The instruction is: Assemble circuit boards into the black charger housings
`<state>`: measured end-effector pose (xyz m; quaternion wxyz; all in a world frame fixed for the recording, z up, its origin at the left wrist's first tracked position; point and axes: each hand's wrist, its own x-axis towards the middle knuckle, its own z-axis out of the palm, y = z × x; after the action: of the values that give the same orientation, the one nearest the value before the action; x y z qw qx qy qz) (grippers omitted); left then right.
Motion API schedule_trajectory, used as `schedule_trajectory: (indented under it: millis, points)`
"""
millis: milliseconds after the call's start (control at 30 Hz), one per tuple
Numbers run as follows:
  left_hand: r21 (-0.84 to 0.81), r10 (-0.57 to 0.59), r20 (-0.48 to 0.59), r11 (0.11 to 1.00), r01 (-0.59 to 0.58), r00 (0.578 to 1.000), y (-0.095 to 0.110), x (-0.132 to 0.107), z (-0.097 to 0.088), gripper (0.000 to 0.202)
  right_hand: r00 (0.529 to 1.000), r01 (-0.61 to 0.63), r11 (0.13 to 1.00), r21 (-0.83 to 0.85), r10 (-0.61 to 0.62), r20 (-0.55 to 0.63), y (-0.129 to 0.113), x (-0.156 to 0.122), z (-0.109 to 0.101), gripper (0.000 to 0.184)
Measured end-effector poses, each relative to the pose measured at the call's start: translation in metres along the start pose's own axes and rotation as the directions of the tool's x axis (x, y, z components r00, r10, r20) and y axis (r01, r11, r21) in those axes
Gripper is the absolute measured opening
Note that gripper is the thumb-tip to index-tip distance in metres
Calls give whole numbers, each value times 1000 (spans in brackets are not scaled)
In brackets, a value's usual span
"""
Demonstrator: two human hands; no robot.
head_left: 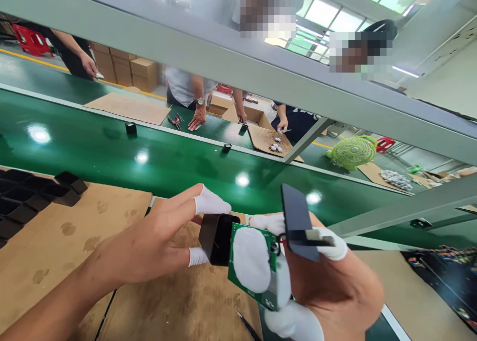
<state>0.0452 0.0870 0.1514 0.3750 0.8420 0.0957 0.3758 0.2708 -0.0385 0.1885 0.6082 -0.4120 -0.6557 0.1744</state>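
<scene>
Clamped on a black box (pixel 207 237), the fingers of our left hand (pixel 149 241) hold it in the middle of the frame. We pinch a green board (pixel 240 284) in our right hand (pixel 331 286), with its edge at the box's open mouth; we cannot tell if the two touch. On the board sits a white blob (pixel 252 259). A black lid (pixel 296 209) with metal prongs (pixel 315 238) is at our right fingers too. At the bottom middle, we see a pointed tool (pixel 248 325). More black boxes (pixel 22 194) sit at the left edge. Past the green belt (pixel 93 147), near the top middle, another person's hand (pixel 198 117) rests near red pliers (pixel 174 122).
</scene>
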Motion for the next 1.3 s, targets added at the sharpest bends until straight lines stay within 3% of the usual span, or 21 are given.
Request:
schedule_trajectory:
  millis: [167, 400, 667, 1067, 1300]
  points:
    - [32, 11, 22, 999, -12, 1000, 2, -1, -1, 78, 993, 78, 997, -8, -77, 92, 0, 4, 1, 75]
    - [46, 23, 11, 999, -23, 1000, 2, 2, -2, 71, 987, 126, 986, -108, -114, 109, -1, 5, 0, 79]
    - [31, -1, 26, 1000, 0, 1000, 4, 2, -2, 71, 986, 128, 986, -104, -115, 117, -4, 5, 1, 79]
    - [-25, 20, 29, 1000, -19, 999, 8, 7, -2, 68, 991, 68, 989, -130, -53, 122, -3, 5, 1, 65]
    - [-24, -10, 29, 1000, 10, 1000, 7, 7, -1, 63, 985, 30, 989, -144, -5, 171, -2, 2, -1, 72]
